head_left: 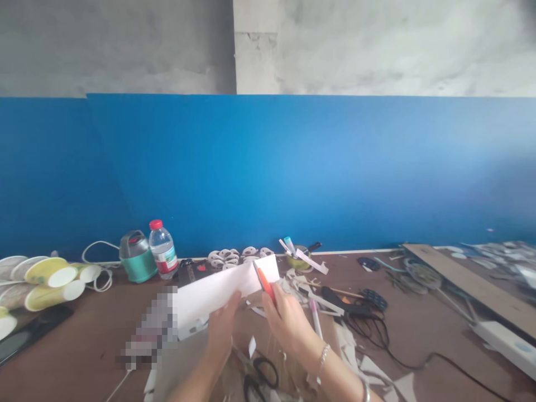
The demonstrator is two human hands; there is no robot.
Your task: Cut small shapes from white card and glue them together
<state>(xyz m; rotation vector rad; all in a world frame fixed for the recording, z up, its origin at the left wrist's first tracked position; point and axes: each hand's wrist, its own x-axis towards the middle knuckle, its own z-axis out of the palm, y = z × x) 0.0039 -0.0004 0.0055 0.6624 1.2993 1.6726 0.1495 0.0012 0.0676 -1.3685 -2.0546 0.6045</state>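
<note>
My left hand [221, 329] is closed on the near edge of a long white sheet of paper [209, 293] and holds it up over the brown table [62, 357]. My right hand [287, 324] grips an orange-handled cutter or scissors [263, 281], whose blade meets the paper near its right end. Black-handled scissors [262, 377] lie on the table just below my wrists, among white paper scraps [368, 368].
A blue board [293, 173] stands along the table's back. At left are paper cups [50, 276], a teal container [136, 257] and a water bottle [162, 249]. A black glue gun with cord [355, 310], pens and wooden planks [473, 285] lie at right.
</note>
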